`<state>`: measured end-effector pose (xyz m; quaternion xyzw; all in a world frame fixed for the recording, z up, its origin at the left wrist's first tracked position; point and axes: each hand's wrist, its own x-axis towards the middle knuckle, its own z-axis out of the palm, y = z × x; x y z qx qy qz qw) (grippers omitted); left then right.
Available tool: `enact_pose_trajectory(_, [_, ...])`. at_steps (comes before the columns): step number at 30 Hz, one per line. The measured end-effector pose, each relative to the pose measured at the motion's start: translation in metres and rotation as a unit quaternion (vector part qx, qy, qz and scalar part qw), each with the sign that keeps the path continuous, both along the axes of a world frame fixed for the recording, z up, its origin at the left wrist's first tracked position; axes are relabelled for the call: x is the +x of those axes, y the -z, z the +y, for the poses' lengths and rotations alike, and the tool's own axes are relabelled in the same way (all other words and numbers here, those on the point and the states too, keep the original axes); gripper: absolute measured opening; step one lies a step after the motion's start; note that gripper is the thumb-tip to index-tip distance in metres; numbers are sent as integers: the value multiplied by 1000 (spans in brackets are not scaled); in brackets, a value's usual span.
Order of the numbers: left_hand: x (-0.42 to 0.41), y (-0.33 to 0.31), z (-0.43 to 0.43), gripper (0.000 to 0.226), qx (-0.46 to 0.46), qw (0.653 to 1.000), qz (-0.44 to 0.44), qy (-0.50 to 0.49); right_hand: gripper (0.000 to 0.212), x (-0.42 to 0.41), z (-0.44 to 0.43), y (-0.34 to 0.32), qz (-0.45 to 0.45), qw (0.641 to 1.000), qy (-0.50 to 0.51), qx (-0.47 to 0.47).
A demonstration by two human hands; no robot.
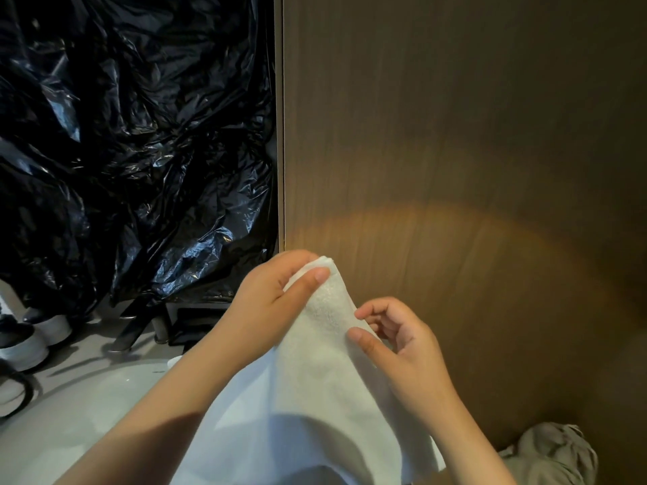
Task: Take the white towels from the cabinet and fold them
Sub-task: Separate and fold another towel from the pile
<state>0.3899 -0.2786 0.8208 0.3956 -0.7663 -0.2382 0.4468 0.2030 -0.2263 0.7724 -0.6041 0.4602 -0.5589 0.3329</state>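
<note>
Head view, and the brown wood-grain panel (pixel 455 134) fills your right side, with crinkled black plastic sheeting (pixel 133 134) on the left. Low in the centre you hold the white towel (pixel 315 397) up in front of the panel. It's soft and terry-textured near the peak, bunched to a narrow point on top and spreading wide as it hangs toward you, with shadow across its lower part. Your left hand (pixel 276 295) pinches that top corner, thumb over the cloth. Your right hand (pixel 402 344) pinches the towel's right edge just below, thumb and forefinger curled. White-soled shoes (pixel 31 341) sit at far left.
</note>
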Motion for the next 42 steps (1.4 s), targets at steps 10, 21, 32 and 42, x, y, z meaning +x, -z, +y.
enact_pose_trajectory(10, [5,-38,-15,21,-69,997,5,-35,10,-17,-23,-4,140,990,8,34])
enact_pose_trajectory(21, [15,-44,-44,14,-105,985,23,-133,49,-63,-28,28,281,951,9,129])
enact_pose_trajectory(32, [22,-42,-64,26,-78,977,44,-192,24,-117,-22,44,394,909,80,108])
enact_pose_trajectory(42, [39,-67,-76,22,-66,961,122,-240,27,-140,-47,-38,440,869,227,-13])
